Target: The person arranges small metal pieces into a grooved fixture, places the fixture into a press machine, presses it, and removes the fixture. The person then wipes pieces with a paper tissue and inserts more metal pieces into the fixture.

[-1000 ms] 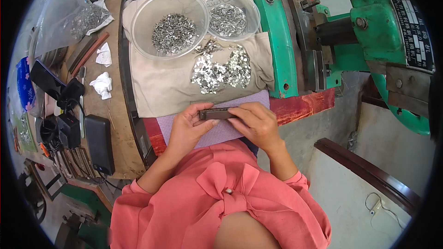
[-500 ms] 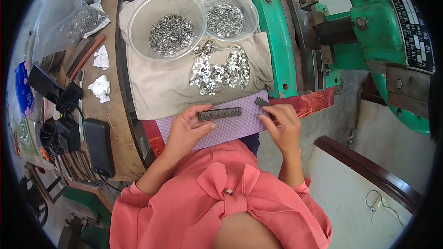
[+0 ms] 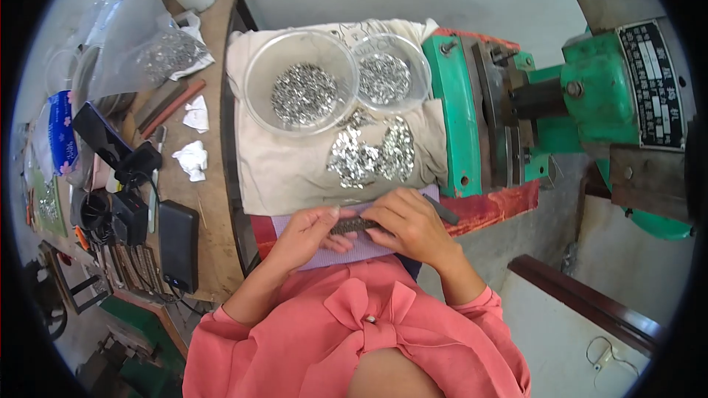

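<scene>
1. At the lower centre of the frame, the person's left hand (image 3: 306, 234) and right hand (image 3: 409, 222) meet over a narrow dark metal bar with a row of small slots (image 3: 352, 225).
2. The left hand grasps the bar's left end, thumb on top and fingers curled beneath it.
3. The right hand covers the bar's right end, its fingers bent down over the top; both hands are closed on the bar.
4. The bar lies level, just above a strip of lilac checked cloth (image 3: 369, 247) spread across the person's lap edge.
5. Just right of the right hand, a short dark flat metal strip (image 3: 441, 210) lies tilted on the red-painted bench edge (image 3: 494, 206).
6. Above the hands, a loose heap of small shiny metal pieces (image 3: 372, 153) rests on a beige cloth (image 3: 287, 169).
7. Higher in the frame stand two clear plastic bowls side by side: the large bowl (image 3: 301, 81) on the left and the small bowl (image 3: 391, 74) on the right, each holding small metal parts.
8. A green machine press (image 3: 590, 81) fills the upper right of the frame.
9. On the wooden table (image 3: 214, 199) at the left lie a black power bank (image 3: 179, 245) and crumpled white tissue (image 3: 193, 159).
10. A clear plastic bag with metal parts (image 3: 147, 44) sits at the upper left.
</scene>
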### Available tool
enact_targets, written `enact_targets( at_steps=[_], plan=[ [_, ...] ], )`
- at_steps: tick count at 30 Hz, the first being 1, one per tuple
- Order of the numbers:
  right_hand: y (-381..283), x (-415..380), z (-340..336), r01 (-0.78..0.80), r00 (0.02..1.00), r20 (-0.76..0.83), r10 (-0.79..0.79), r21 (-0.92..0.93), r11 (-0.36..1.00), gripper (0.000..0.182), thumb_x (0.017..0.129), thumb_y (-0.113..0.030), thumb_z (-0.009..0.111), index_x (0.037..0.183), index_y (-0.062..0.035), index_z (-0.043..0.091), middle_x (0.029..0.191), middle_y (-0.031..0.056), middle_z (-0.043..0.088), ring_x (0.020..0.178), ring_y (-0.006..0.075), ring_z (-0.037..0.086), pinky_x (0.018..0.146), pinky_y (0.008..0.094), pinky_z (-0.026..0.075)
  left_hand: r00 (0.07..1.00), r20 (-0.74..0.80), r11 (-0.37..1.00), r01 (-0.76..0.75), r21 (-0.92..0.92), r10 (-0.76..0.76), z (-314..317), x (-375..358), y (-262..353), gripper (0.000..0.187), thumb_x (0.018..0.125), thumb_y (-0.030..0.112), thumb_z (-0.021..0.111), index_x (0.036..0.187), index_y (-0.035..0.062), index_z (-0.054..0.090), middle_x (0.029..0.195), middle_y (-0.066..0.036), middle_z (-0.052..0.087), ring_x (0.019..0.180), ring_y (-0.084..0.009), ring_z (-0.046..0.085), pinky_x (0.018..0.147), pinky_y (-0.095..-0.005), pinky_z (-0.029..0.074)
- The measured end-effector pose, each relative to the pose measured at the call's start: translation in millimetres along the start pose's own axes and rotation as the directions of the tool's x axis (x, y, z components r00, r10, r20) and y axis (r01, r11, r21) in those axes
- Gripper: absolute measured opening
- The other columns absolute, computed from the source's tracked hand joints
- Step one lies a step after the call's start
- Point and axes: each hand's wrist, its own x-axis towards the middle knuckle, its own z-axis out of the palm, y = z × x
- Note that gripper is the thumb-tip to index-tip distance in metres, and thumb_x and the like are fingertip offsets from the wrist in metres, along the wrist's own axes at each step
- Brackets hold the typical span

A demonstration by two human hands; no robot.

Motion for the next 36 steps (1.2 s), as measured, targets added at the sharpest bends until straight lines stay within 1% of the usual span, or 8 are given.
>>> enact_targets(
  at_steps=[7,11,18,21,25,29,32,36],
  plan=[
    [-10,23,-21,0.063,0.998,-0.014,-0.065,-0.136,0.989,0.038,0.069,-0.016,0.082,0.105,-0.0114,0.070,0.103,0.0032,0.063,0.102,0.0253,0.059,0.089,0.0397,0.044,0.996,0.093,0.998,-0.005,-0.058,0.011,-6,-8,26,0.039,0.107,0.024,0.051,0.132,-0.0033,0.060,0.096,-0.009,0.068,0.079,-0.0110,0.063,0.070,-0.0243,0.052],
    [-15,27,-34,-0.004,0.955,-0.292,-0.046,-0.170,0.985,0.047,0.073,-0.023,0.084,0.116,-0.0134,0.070,0.108,0.0019,0.062,0.102,0.0246,0.058,0.091,0.0417,0.044,0.987,0.019,0.987,-0.157,0.023,0.157,-1,-20,54,0.039,0.105,0.021,0.054,0.135,-0.0031,0.060,0.096,-0.008,0.069,0.081,-0.0119,0.063,0.073,-0.0241,0.051],
    [0,2,-23,0.005,0.891,-0.451,-0.049,-0.099,0.995,0.033,0.065,-0.021,0.088,0.095,-0.0130,0.076,0.096,0.0017,0.064,0.093,0.0240,0.060,0.084,0.0396,0.045,0.854,-0.177,0.869,-0.458,0.188,0.488,-4,-30,122,0.037,0.102,0.017,0.058,0.134,-0.0005,0.063,0.099,-0.009,0.071,0.084,-0.0119,0.063,0.077,-0.0265,0.049],
    [2,-9,-18,-0.021,0.899,-0.437,-0.024,-0.097,0.995,0.031,0.064,-0.018,0.089,0.092,-0.0115,0.075,0.094,0.0029,0.065,0.091,0.0254,0.060,0.082,0.0396,0.046,0.488,-0.079,0.321,-0.436,0.841,0.869,-24,1,135,0.033,0.098,0.008,0.060,0.130,0.0030,0.065,0.092,-0.008,0.066,0.079,-0.0159,0.065,0.070,-0.0298,0.048],
    [2,-21,-17,-0.065,0.900,-0.435,0.007,-0.119,0.991,0.028,0.064,-0.013,0.088,0.089,-0.0096,0.074,0.091,0.0040,0.065,0.090,0.0265,0.060,0.081,0.0397,0.048,0.335,-0.022,0.027,-0.011,1.000,0.942,-24,27,143,0.027,0.097,0.008,0.061,0.121,0.0013,0.069,0.096,-0.014,0.066,0.074,-0.0315,0.065,0.068,-0.0377,0.051],
    [6,-33,-14,-0.102,0.877,-0.479,0.038,-0.108,0.989,0.027,0.067,-0.013,0.086,0.091,-0.0120,0.075,0.093,0.0022,0.065,0.090,0.0246,0.060,0.083,0.0390,0.045,0.410,-0.106,0.199,-0.189,0.962,0.906,-22,15,135,0.030,0.098,0.006,0.059,0.126,0.0005,0.067,0.093,-0.010,0.065,0.076,-0.0181,0.062,0.070,-0.0295,0.048],
    [7,-33,-12,-0.097,0.859,-0.511,0.044,-0.078,0.992,0.028,0.067,-0.012,0.086,0.093,-0.0111,0.075,0.093,0.0031,0.065,0.090,0.0251,0.060,0.083,0.0388,0.045,0.655,-0.173,0.586,-0.487,0.647,0.736,-23,-1,115,0.030,0.101,0.012,0.057,0.125,-0.0030,0.067,0.088,-0.007,0.067,0.077,-0.0121,0.062,0.072,-0.0278,0.050],
    [0,-20,-10,-0.081,0.912,-0.409,0.031,-0.106,0.991,0.048,0.067,-0.016,0.089,0.110,-0.0076,0.071,0.105,0.0088,0.065,0.096,0.0301,0.060,0.084,0.0400,0.049,0.958,-0.114,0.938,-0.229,0.261,0.265,-11,-19,75,0.036,0.104,0.020,0.055,0.126,-0.0068,0.064,0.095,-0.010,0.071,0.081,-0.0133,0.065,0.074,-0.0268,0.052]
  ],
)
